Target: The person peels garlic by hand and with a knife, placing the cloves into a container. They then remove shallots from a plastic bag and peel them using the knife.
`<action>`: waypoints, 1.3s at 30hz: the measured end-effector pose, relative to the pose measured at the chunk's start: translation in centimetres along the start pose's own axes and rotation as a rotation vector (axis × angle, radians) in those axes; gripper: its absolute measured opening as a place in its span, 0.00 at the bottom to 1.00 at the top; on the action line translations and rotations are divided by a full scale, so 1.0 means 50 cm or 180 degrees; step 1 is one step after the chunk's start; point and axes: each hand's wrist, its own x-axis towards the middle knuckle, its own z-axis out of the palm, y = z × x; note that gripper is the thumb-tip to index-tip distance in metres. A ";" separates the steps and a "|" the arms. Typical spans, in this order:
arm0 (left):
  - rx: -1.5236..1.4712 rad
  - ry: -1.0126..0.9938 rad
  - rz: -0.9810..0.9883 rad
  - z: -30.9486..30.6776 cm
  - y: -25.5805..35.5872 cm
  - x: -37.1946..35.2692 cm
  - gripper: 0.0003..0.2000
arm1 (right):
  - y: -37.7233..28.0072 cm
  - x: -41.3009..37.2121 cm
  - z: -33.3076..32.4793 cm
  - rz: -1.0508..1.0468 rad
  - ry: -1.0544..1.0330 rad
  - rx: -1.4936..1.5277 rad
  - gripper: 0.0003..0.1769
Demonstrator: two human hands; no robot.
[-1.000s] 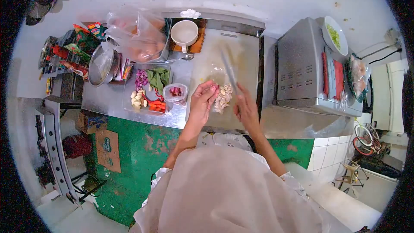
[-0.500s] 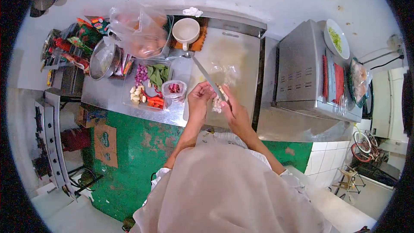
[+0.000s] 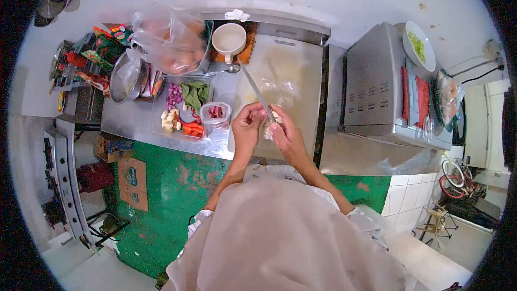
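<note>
My right hand (image 3: 290, 141) is closed round the handle of a knife (image 3: 253, 84), whose long blade points up and left over the white cutting board (image 3: 304, 70). My left hand (image 3: 245, 128) is beside it with fingertips pinched near the blade's base; what they hold is too small to make out. Pale bits (image 3: 267, 132) lie on the board under the hands. Left of the board is a clear tray (image 3: 157, 129) with peeled garlic cloves (image 3: 169, 122), purple shallots (image 3: 174, 94), green leaves (image 3: 195, 95) and red chilies (image 3: 193, 129). A small plastic tub (image 3: 216, 122) with dark red pieces stands between tray and board.
Behind the board stand a cream cup (image 3: 229, 40) and a spoon (image 3: 232, 69). A bulging plastic bag (image 3: 175, 43) and a metal bowl (image 3: 129, 78) stand to the back left. On the right, a steel cabinet (image 3: 371, 83) carries a bowl of chopped greens (image 3: 419, 46).
The camera view has shifted slightly. Both hands stay close together, and the knife blade has tilted a little more upright.
</note>
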 end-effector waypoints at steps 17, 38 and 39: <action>-0.0166 0.0022 0.0015 0.009 -0.017 0.016 0.07 | 0.007 0.031 0.008 0.0662 0.0339 0.1426 0.22; -0.0819 -0.0375 -0.0639 0.010 -0.042 0.042 0.09 | 0.009 0.029 -0.024 0.0658 0.0165 0.1339 0.22; -0.1036 -0.0286 -0.0641 0.011 -0.042 0.042 0.09 | 0.003 0.029 -0.023 0.0658 0.0161 0.1340 0.22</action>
